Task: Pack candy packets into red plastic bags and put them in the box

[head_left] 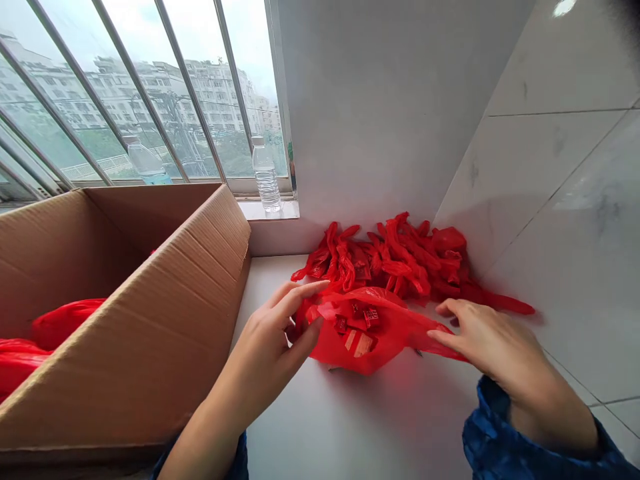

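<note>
An open cardboard box (165, 320) stands at the left on the white tabletop (360, 420). A pile of red plastic bags (400, 260) fills the wall corner. Just before it, the left hand (273, 340) and right hand (493, 340) pinch opposite edges of a packet-filled red bag (365, 337), stretching it taut.

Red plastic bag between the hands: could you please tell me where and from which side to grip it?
Probably at its two drawn-out ends, one from each side: the red plastic bag bulges in the middle with small packets inside, and the left hand and right hand hold those ends.
</note>
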A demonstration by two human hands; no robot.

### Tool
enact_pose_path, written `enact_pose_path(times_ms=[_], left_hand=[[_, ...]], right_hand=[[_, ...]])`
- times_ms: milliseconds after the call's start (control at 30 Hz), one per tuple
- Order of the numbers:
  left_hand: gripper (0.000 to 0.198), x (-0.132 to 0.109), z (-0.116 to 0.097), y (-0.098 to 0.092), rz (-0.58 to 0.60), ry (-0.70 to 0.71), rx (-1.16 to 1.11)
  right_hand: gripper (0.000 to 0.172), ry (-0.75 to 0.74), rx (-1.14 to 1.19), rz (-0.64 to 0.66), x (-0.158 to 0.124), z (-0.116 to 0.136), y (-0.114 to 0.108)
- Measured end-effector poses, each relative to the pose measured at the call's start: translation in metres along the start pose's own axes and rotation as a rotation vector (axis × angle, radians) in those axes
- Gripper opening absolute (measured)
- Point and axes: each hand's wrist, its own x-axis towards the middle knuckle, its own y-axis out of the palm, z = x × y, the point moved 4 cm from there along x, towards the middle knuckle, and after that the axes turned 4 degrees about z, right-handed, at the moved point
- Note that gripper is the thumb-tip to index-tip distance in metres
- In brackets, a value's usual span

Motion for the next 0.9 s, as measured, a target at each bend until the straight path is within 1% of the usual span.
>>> enact_pose_path(times_ms=[33, 100, 167, 233, 267, 300, 367, 433, 467, 500, 533, 567, 600, 667, 700, 733, 800, 867, 900], left_hand=[[0.046, 0.0, 0.001, 0.0, -0.001, 0.0, 0.015], [0.051, 0.0, 0.005, -0.001, -0.007, -0.002, 0.019], [0.051, -0.001, 0.007, -0.005, -0.042, 0.002, 0.002], [0.046, -0.003, 0.005, -0.012, -0.129, 0.007, -0.032], [0.042, -0.004, 0.003, -0.017, -0.2, 0.003, -0.06], [0.037, -0.006, 0.0, -0.023, -0.296, -0.004, -0.098], [0.03, -0.01, -0.006, -0.034, -0.537, -0.04, -0.198], [0.027, -0.013, -0.01, -0.041, -0.769, -0.099, -0.296], [0.027, -0.011, -0.011, -0.042, -0.838, -0.124, -0.34], [0.027, -0.008, -0.011, -0.042, -0.869, -0.14, -0.38], [0.027, -0.003, -0.01, -0.04, -0.862, -0.144, -0.416], [0.027, 0.004, -0.008, -0.038, -0.832, -0.134, -0.446], [0.026, 0.012, -0.007, -0.036, -0.788, -0.121, -0.468], [0.024, 0.025, -0.005, -0.032, -0.714, -0.096, -0.484], [0.022, 0.029, -0.006, -0.03, -0.697, -0.083, -0.483], [0.022, 0.032, -0.009, -0.028, -0.685, -0.067, -0.483], [0.02, 0.036, -0.021, -0.024, -0.652, -0.017, -0.49], [0.016, 0.038, -0.04, -0.016, -0.562, 0.071, -0.506], [0.014, 0.039, -0.05, -0.011, -0.48, 0.126, -0.515]], right_hand=[[0.016, 0.036, 0.028, 0.066, -0.001, -0.005, 0.0], [0.018, 0.076, 0.059, 0.148, -0.003, -0.012, -0.003], [0.021, 0.077, 0.087, 0.135, -0.005, -0.017, -0.01], [0.024, 0.033, 0.21, 0.054, -0.009, -0.023, -0.021], [0.024, -0.019, 0.336, -0.002, -0.011, -0.026, -0.028], [0.025, -0.088, 0.501, -0.056, -0.013, -0.027, -0.034], [0.024, -0.244, 0.914, -0.14, -0.016, -0.028, -0.046], [0.022, -0.397, 1.366, -0.182, -0.014, -0.024, -0.054], [0.021, -0.456, 1.581, -0.187, -0.01, -0.02, -0.055], [0.02, -0.514, 1.778, -0.176, -0.004, -0.014, -0.056], [0.018, -0.544, 1.945, -0.157, 0.002, -0.007, -0.055], [0.016, -0.543, 2.066, -0.108, 0.01, 0.002, -0.052], [0.014, -0.523, 2.148, -0.051, 0.016, 0.011, -0.048], [0.008, -0.461, 2.218, 0.023, 0.024, 0.028, -0.042], [0.007, -0.45, 2.209, 0.027, 0.024, 0.036, -0.04], [0.013, -0.461, 2.176, 0.015, 0.022, 0.043, -0.039], [0.03, -0.543, 2.03, 0.014, 0.012, 0.058, -0.04], [0.049, -0.632, 1.817, 0.071, -0.001, 0.075, -0.04], [0.056, -0.663, 1.709, 0.088, -0.007, 0.083, -0.039]])
